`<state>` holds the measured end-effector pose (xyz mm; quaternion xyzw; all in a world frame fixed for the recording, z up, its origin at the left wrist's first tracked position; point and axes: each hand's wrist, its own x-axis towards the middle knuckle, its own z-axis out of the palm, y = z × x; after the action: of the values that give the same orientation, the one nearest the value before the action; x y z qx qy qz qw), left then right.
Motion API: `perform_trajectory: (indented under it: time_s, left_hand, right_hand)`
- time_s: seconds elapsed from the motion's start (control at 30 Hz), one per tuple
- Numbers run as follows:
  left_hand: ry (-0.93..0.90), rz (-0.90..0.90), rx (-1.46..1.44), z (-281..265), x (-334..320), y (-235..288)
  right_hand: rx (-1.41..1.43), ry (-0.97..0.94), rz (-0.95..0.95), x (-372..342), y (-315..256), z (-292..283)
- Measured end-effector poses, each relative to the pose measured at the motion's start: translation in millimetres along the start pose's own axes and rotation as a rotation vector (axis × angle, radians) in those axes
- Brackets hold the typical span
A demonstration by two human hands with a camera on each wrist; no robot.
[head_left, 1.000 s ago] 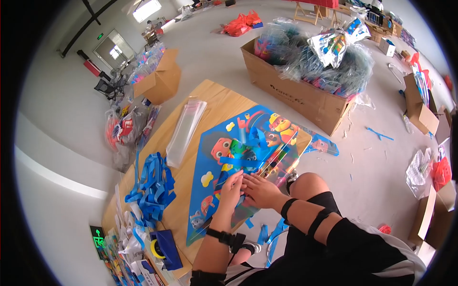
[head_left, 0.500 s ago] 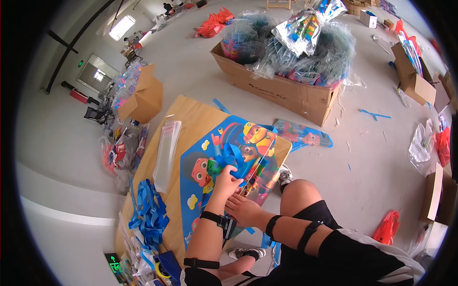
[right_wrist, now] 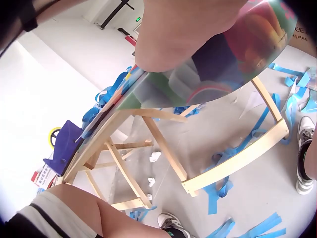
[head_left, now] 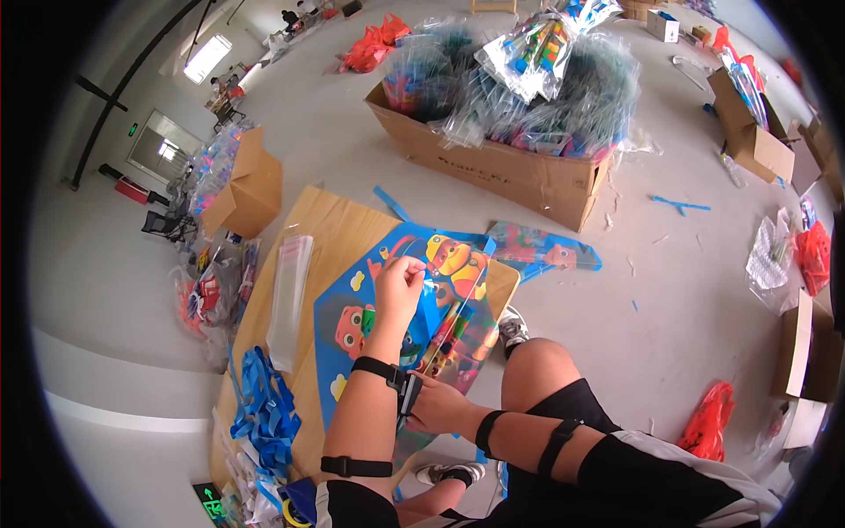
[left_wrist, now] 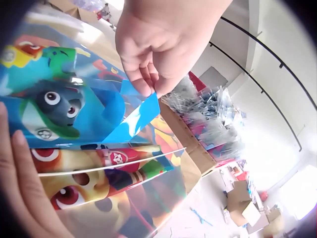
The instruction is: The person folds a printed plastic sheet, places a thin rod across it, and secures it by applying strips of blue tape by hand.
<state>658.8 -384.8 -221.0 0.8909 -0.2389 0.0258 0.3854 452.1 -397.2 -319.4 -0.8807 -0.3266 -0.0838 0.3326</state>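
Note:
A blue cartoon-printed plastic sheet [head_left: 330, 304], shaped like a kite, lies on the wooden table. A folded printed roll [left_wrist: 86, 183] with a thin pale rod [left_wrist: 106, 169] lies along it. My left hand [head_left: 398, 295] is over the far part of the sheet, thumb and fingertips pinching the end of a shiny blue ribbon [left_wrist: 136, 119]. The ribbon slants from the fingertips down to the sheet. My right hand [head_left: 440, 405] rests on the near side, its straight fingers [left_wrist: 29, 183] spread over the print. In the right wrist view only the hand's underside [right_wrist: 183, 39] shows, above the sheet's overhanging edge.
Clear plastic sleeves [head_left: 289, 304] and a heap of blue ribbon [head_left: 267, 414] lie on the table's left part [head_left: 304, 229], by a tape dispenser [right_wrist: 64, 146]. Another printed sheet [head_left: 546, 251] is beyond the far edge. A large carton [head_left: 493, 172] of wrapped goods stands ahead.
My left hand has moved away from the right hand, toward the sheet's far end, raising the blue ribbon's end. The right hand stays on the near side. The head view has turned slightly.

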Motion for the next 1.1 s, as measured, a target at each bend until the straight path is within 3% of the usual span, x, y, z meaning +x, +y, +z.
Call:
perform_trajectory:
  time_s: [0.17, 0.23, 0.33, 0.4, 0.43, 0.5, 0.57, 0.6, 0.67, 0.77, 0.83, 0.87, 0.93, 1.0, 1.1]
  left_hand:
    - [0.125, -0.003, -0.103, 9, 29, 10]
    - [0.125, -0.003, -0.154, 9, 41, 20]
    - [0.045, -0.001, -0.3, 2, 43, 38]
    - [-0.023, -0.184, -0.615, 1, 34, 42]
    - [-0.037, -0.06, -0.528, -2, 32, 28]
    - [-0.395, -0.177, -0.065, -35, 20, 3]
    - [-0.585, -0.424, 0.057, -39, -11, 7]
    - [-0.545, -0.421, 0.069, -35, -30, 12]
    - [-0.44, -0.122, 0.18, -25, -61, 1]
    - [-0.347, -0.173, -0.001, -2, -83, -11]
    - [-0.283, -0.106, 0.064, 8, -85, -9]
    - [-0.221, -0.039, 0.132, 12, -84, -8]
    - [-0.208, -0.047, 0.1, 18, -77, -5]
    - [-0.09, 0.24, 0.219, 24, -69, -4]
    - [-0.122, 0.169, 0.24, 31, -58, -4]
  right_hand:
    - [0.041, 0.037, 0.011, -2, -2, -10]
    - [0.066, -0.081, 0.057, -2, -3, -14]
    - [0.006, -0.044, 0.017, -1, -4, -18]
    - [-0.019, -0.054, 0.011, 1, -4, -20]
    - [-0.04, -0.063, 0.007, 1, -4, -18]
    - [-0.062, -0.067, 0.007, 1, -5, -13]
    - [-0.083, -0.072, 0.01, 1, -4, -9]
    - [-0.064, -0.015, 0.004, 0, -3, -9]
    - [-0.045, 0.041, -0.003, -1, -2, -8]
    - [0.008, 0.039, -0.001, -1, -2, -13]
    - [-0.071, -0.256, 0.03, 3, -6, -36]
    - [-0.073, -0.259, 0.029, 1, -5, -33]
    - [0.117, 0.031, 0.037, -4, -2, -19]
    - [0.06, 0.02, 0.006, -2, 1, -8]
    - [0.029, -0.008, -0.014, -2, 3, 3]
